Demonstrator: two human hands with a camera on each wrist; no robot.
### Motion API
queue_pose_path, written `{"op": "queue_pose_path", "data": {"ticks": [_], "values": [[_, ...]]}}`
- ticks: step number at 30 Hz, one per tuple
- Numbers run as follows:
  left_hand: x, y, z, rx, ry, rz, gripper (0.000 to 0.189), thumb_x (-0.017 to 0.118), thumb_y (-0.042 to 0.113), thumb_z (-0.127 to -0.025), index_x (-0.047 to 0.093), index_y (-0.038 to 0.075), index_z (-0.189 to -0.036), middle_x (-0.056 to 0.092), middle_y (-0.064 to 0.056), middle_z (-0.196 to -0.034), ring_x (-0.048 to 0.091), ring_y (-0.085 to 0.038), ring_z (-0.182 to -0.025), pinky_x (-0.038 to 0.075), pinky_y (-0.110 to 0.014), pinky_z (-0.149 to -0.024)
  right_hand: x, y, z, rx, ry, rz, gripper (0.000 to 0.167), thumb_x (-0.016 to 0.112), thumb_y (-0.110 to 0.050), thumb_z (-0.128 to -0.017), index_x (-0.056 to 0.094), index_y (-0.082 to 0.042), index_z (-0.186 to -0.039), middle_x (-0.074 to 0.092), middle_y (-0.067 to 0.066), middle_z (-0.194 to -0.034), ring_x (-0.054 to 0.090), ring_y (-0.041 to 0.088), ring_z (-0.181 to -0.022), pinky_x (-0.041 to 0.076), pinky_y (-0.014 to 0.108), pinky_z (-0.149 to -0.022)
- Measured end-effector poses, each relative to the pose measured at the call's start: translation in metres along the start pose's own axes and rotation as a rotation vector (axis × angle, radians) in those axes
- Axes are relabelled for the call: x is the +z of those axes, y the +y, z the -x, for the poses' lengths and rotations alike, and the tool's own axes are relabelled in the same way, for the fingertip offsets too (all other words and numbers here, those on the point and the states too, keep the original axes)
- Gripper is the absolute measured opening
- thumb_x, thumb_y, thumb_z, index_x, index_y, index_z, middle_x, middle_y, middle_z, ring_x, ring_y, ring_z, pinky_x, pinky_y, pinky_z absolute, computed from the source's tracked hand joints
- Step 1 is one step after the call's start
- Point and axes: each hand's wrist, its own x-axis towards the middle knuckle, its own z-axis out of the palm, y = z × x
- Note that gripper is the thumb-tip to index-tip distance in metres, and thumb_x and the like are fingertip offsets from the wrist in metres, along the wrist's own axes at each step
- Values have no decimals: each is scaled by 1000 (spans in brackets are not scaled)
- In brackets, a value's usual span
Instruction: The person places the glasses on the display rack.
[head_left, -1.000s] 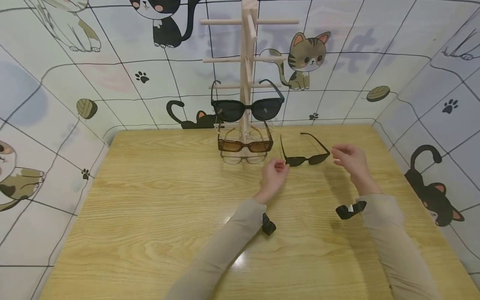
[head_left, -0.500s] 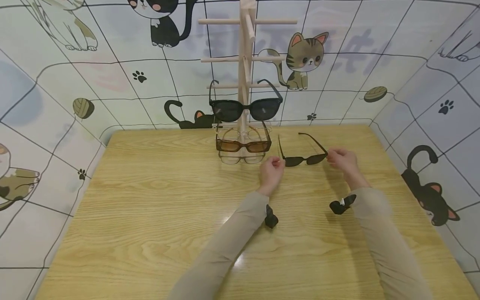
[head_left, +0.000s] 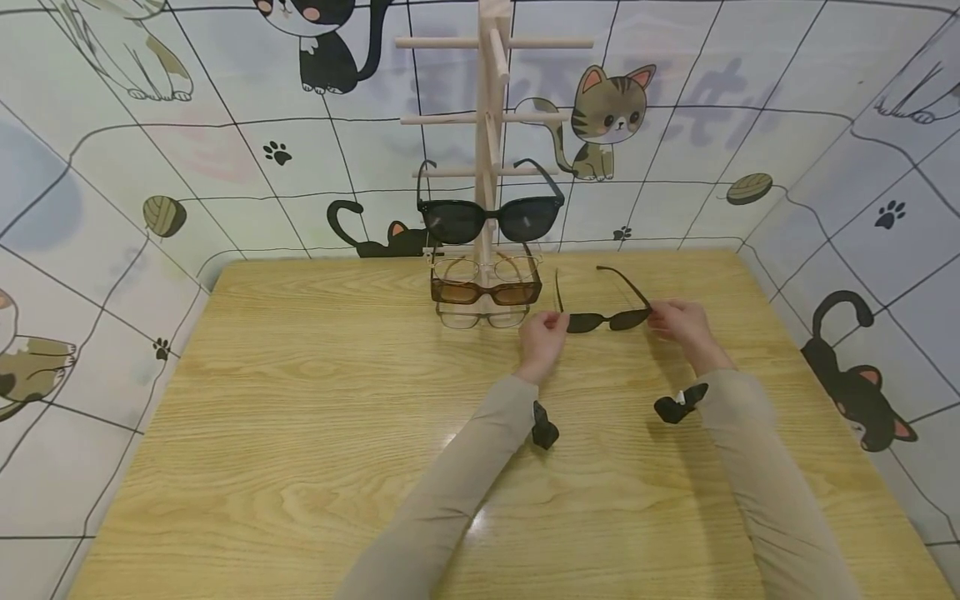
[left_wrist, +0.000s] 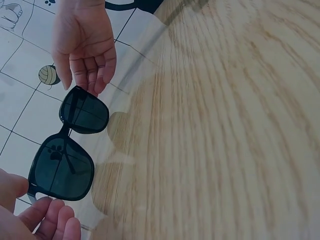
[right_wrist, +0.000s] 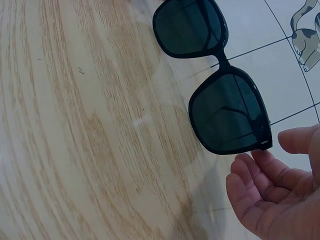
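A pair of black sunglasses point(head_left: 628, 320) stands on the table with its temples unfolded toward the back wall. At its left corner my left hand point(head_left: 542, 343) pinches the frame between thumb and fingertips; the left wrist view shows the dark lenses point(left_wrist: 65, 170) above that grip. Beside the opposite corner is my right hand point(head_left: 682, 329). In the right wrist view a fingertip touches the frame from below, while the thumb point(right_wrist: 297, 140) stands slightly apart from it and the other fingers are loosely bent.
Left of the sunglasses, a wooden peg rack point(head_left: 485, 142) holds large black sunglasses point(head_left: 528, 219), brown-tinted glasses point(head_left: 517, 293) and thin-framed glasses point(head_left: 480, 320). Its upper pegs hold no glasses. A cat-patterned wall covering point(head_left: 697, 150) encloses the wooden table point(head_left: 300, 417) behind and at both sides.
My right hand has moved left, from beside the sunglasses to their right corner. My left hand has shifted slightly and now grips the left corner. The sunglasses stay almost in place.
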Motion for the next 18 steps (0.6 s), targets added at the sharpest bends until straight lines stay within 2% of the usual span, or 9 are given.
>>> {"op": "queue_pose_path", "data": {"ticks": [5, 12, 18], "values": [[0, 0, 0, -7, -21, 11, 20, 62, 20, -91, 70, 1, -89, 64, -5, -79, 55, -12, -70, 46, -21, -60, 0, 2, 3, 3, -23, 3, 60, 43, -33, -99, 36, 14, -136, 57, 5, -100, 58, 1, -82, 49, 30, -91], [1, 1, 2, -21, -32, 9, 19, 64, 21, -90, 71, 4, -90, 65, -3, -82, 58, -13, -76, 48, -24, -65, -5, 4, 11, -14, -18, -81, 59, 47, -29, -98, 36, 17, -133, 60, -13, -79, 59, -1, -76, 52, 21, -81], [-2, 7, 7, -16, -55, 13, 19, 63, 22, -90, 72, 5, -91, 66, -3, -85, 58, -15, -80, 48, -25, -67, -10, 4, 20, -32, -11, -164, 42, 52, -25, -97, 47, 10, -120, 62, -12, -77, 60, 1, -74, 53, 18, -73]]}}
